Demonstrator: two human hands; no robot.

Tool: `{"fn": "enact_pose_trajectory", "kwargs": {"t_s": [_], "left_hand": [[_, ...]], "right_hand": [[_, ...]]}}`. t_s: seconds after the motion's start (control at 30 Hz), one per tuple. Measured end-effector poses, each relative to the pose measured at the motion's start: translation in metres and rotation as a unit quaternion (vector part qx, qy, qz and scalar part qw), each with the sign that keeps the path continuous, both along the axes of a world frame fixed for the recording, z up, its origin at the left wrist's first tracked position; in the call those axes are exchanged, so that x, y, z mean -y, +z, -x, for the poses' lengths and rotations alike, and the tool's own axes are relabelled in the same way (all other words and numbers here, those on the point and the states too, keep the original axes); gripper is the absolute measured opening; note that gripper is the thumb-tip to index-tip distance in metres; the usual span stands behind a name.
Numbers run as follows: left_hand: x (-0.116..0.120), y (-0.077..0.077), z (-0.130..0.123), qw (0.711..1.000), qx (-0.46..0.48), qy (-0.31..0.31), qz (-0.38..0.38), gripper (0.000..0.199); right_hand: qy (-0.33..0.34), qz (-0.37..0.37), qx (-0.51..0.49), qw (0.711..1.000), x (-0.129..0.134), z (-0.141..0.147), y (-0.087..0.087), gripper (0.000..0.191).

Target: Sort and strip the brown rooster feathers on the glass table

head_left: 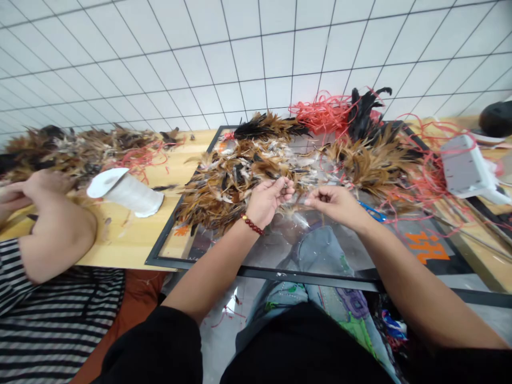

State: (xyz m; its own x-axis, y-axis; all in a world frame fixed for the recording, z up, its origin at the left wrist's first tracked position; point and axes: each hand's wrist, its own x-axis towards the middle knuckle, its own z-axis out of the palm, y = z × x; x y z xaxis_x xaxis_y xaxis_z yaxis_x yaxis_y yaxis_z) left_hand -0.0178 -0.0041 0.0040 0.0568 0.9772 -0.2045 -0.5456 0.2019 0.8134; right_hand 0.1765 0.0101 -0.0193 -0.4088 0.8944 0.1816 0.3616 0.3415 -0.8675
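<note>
My left hand [270, 201], with a dark red bead bracelet at the wrist, is held palm up over the framed glass panel [264, 253], fingers curled in. Just to its right, my right hand [334, 205] has its thumb and forefinger pinched together. What either hand holds is too small to make out. Beside my left hand spreads a heap of brown and black feathers [224, 184]. A second bunch of golden-brown feathers [372, 160] lies beyond my right hand. A blue-handled tool [373, 212], partly hidden, rests close to my right wrist.
Red plastic strips [324, 113] are tangled at the back and trail rightward. A white box-like thing [466, 165] stands at the right. On the left are a white spool [134, 194], another feather pile [80, 149] and a co-worker's arm [58, 229]. A tiled wall [248, 53] stands behind.
</note>
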Motion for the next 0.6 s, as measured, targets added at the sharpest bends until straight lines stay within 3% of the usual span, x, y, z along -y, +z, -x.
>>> {"fn": "enact_pose_trajectory", "kwargs": {"t_s": [0.07, 0.17, 0.3, 0.4, 0.47, 0.6], "left_hand": [[-0.003, 0.002, 0.003, 0.999, 0.012, 0.038, 0.002, 0.011], [-0.004, 0.003, 0.004, 0.998, 0.018, 0.059, 0.007, 0.013], [-0.003, 0.003, 0.004, 0.999, 0.017, 0.049, 0.002, 0.011], [-0.001, 0.001, 0.001, 1.0, 0.009, 0.03, 0.003, 0.011], [0.0, -0.003, -0.001, 1.0, -0.013, 0.006, 0.014, 0.013], [0.004, -0.009, -0.007, 0.996, -0.048, -0.056, 0.041, 0.013]], "right_hand": [[0.075, -0.041, 0.1, 0.991, 0.005, -0.002, 0.002, 0.031], [0.116, -0.113, 0.225, 0.961, 0.01, 0.0, 0.004, 0.016], [0.147, -0.113, 0.254, 0.949, 0.01, 0.001, 0.006, 0.011], [0.079, -0.08, 0.147, 0.983, 0.008, -0.001, 0.009, 0.007], [0.012, -0.001, 0.004, 1.0, 0.005, -0.002, 0.012, 0.017], [-0.051, 0.166, -0.198, 0.965, 0.0, 0.004, 0.013, 0.039]]}}
